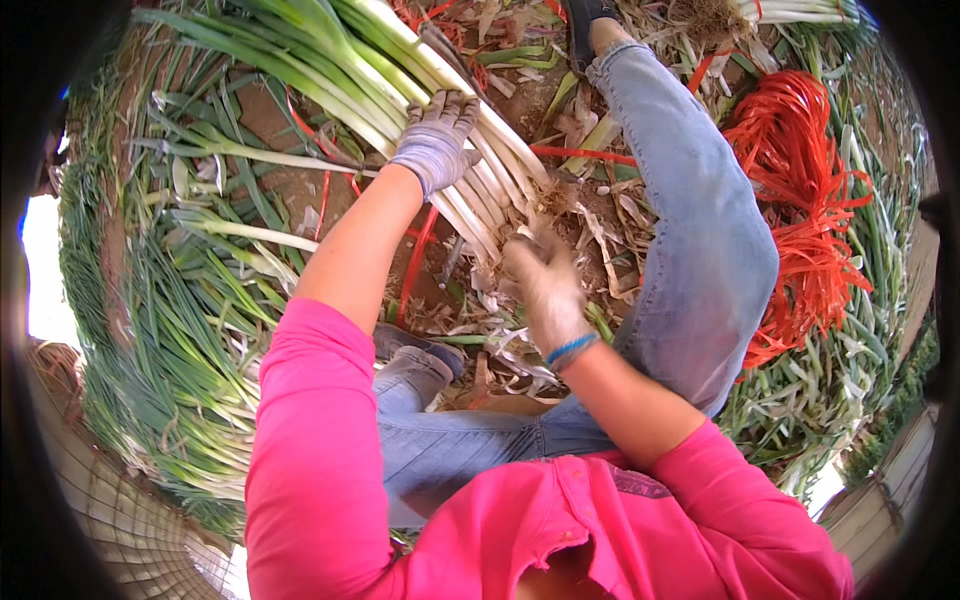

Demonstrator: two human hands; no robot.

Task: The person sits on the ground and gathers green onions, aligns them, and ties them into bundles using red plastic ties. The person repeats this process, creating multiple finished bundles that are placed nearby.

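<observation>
A bunch of green onions [480,180] lies slantwise before me, its leaves to the upper left and its roots to the lower right. My left hand [439,142], in a striped knit glove, rests on the white stalks with its fingers spread across them. At the root ends is my right hand [544,277], gloved and blurred, with a blue band at the wrist; whether it grips a root or stalk I cannot tell. Red plastic ties [418,262] run on the ground near the bunch, and a thin metal rod [451,261] shows below the stalks.
Loose green onions [202,360] are heaped along the left. A tangle of red plastic strips [795,202] lies right of my bent knee [720,247]. Another onion bunch [799,10] is at the top right. Peeled skins and leaf scraps [517,360] litter the ground between my legs.
</observation>
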